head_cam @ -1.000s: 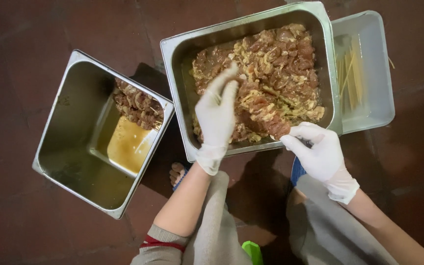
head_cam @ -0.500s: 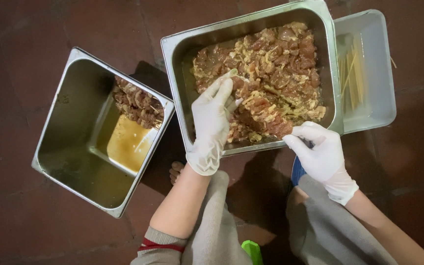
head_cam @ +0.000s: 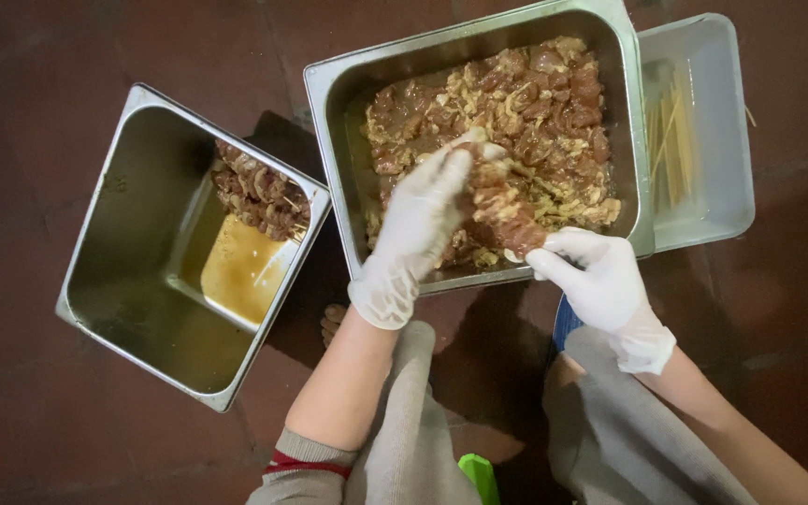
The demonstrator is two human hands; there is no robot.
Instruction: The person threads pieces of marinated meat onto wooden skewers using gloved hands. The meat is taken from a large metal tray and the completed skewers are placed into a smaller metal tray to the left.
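Both my hands wear white gloves. My left hand (head_cam: pixel 415 224) is over the big steel pan (head_cam: pixel 329 140) of marinated meat pieces (head_cam: pixel 535 103), its fingertips pinching meat at the top of a skewer (head_cam: pixel 502 210). My right hand (head_cam: pixel 596 276) grips the lower end of that skewer at the pan's near rim. Meat is threaded along the stick between the two hands.
A second, deeper steel pan (head_cam: pixel 133 271) on the left holds finished meat skewers (head_cam: pixel 259 192) and a pool of brown marinade. A clear plastic box (head_cam: pixel 703 131) with bare wooden sticks lies right of the meat pan. All rest on a dark red tiled floor.
My left hand has shifted right and closed its fingertips on meat at the skewer's top. My right hand has moved left to the pan's rim, holding the skewer's end.
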